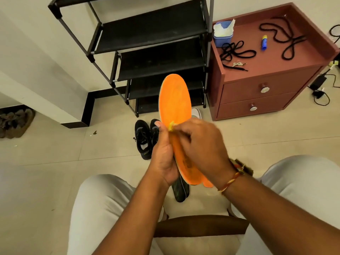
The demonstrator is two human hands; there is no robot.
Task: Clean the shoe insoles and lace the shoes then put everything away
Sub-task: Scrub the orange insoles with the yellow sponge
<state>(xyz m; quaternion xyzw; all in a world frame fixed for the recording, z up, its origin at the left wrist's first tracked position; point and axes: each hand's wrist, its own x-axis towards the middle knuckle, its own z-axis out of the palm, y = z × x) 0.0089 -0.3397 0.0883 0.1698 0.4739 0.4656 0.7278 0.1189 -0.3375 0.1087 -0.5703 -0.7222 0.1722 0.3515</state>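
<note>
Biggest risk: slipping of the orange insole (174,100) out of the left hand (161,159), held only along the lower half while the long upper half stands free and unsupported; hard rubbing there likely to bend it or twist it loose. Also held in that same hand, behind the orange one, a dark insole (181,190) and what looks like a second orange insole (207,183), so a loosened hold could drop the whole stack onto the floor (55,153) and dirty the cleaned face. Smaller risk: loss of the yellowish wipe (172,126), only a small tuft showing, pinched between right hand (200,144) fingers and pressed to the insole at mid-length.

Grip as seen: left fingers curled round the edge of the stack, thumb tip up against the rim; right fingers curled over the wipe.

Place: held up above the lap, toe end pointing away toward the black shoe rack (150,30), over the black shoes (145,138) on the floor.

Look of the orange insole: bright, matte, slightly mottled with paler scuffed patches, thin pale edge, darker printed marking near the heel. Laces (237,52) lying loose on the brown cabinet (257,92), lacing not yet begun.
</note>
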